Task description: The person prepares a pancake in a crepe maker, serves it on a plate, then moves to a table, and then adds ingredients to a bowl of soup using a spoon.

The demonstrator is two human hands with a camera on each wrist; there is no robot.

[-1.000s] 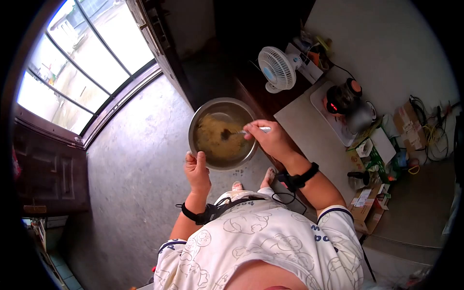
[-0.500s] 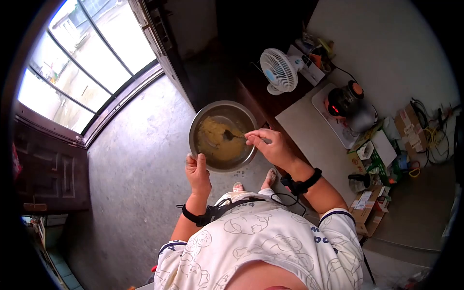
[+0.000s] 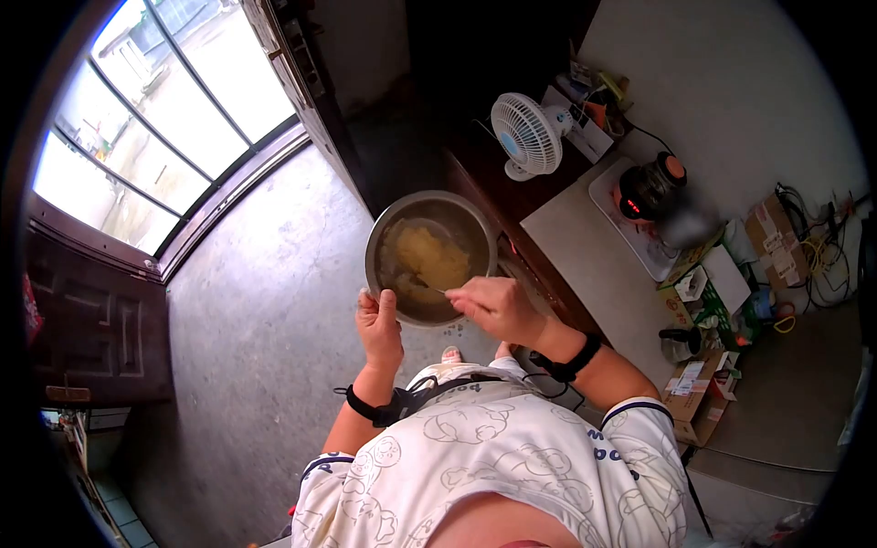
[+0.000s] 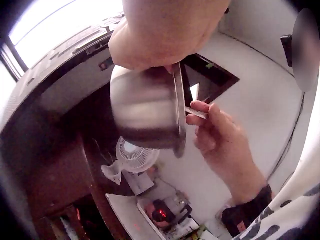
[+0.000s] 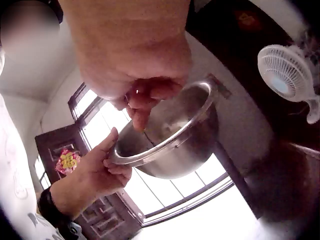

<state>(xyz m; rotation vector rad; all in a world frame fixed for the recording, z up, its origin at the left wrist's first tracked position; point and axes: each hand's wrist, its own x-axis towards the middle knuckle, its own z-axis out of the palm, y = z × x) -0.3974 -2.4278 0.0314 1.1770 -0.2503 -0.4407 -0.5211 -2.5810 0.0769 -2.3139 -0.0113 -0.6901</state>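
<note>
A wide stainless steel bowl (image 3: 475,230) is held up in front of the body above the floor. My left hand (image 3: 379,331) grips its near left rim, thumb on top and fingers beneath. Inside lies a yellowish, wet-looking mixture (image 3: 427,254). My right hand (image 3: 501,309) is over the near right rim and pinches a slim metal utensil with a flat handle (image 4: 196,113). The utensil's head is down in the mixture and hidden. In the right wrist view the bowl (image 5: 187,155) tilts, and the left hand (image 5: 97,172) shows at its rim.
To the right stands a table (image 3: 585,237) with a white fan (image 3: 527,134), a dark appliance with a red display (image 3: 650,187), cartons (image 3: 699,393) and cables. A barred window-like doorway (image 3: 164,119) lies at far left, beside a dark door (image 3: 100,320). Concrete floor (image 3: 247,301) spreads below.
My right hand has moved nearer the body and leftward, drawing the utensil to the bowl's near side. The mixture has shifted and bunched up. The bowl and left hand have drifted slightly right.
</note>
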